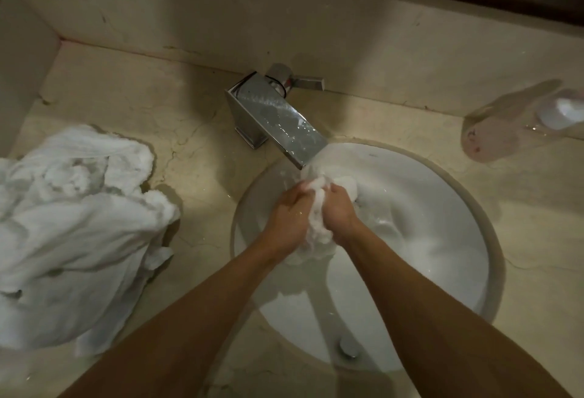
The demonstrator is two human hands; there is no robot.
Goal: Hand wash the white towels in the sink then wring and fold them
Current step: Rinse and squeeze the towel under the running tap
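Both bare forearms reach into the round white basin (442, 271). Left hand (286, 220) and right hand (339, 211) are pressed together, both gripping a bunched wet white towel (316, 227) under the square chrome faucet (278, 119). Risks: splash onto the beige marble counter (196, 144); crumpled white towel pile (72, 227) on the left overhangs the edge and could slide off.

White towels (72, 227), white sink (442, 239), chrome faucet (278, 116) (mirror-bright), beige veined marble counter (189, 132).
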